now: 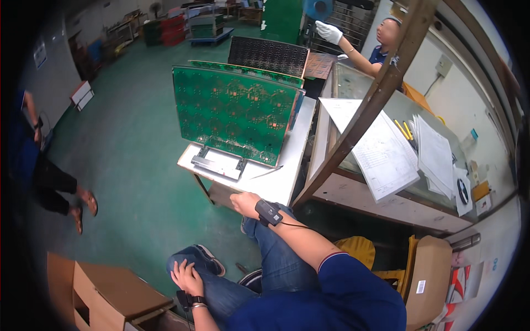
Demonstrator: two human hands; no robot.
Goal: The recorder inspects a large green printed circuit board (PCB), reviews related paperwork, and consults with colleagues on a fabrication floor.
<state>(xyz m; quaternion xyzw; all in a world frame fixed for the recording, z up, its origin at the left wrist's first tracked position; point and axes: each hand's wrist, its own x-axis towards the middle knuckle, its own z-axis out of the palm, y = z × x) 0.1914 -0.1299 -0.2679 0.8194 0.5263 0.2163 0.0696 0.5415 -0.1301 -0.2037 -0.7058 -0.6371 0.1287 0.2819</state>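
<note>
Green floor; hands (244,203) idle, fingers hidden.

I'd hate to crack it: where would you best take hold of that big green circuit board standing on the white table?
Probably by its two bare side edges, one hand each. The green circuit board stands nearly upright in a rack, leaning back, so lift straight up from the front.

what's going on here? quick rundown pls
A seated person rests the left hand on a knee and the right hand at the edge of a small white table. Neither hand holds anything. Large green circuit boards stand upright in a rack on that table. A co-worker's gloved hand reaches up behind.
</note>
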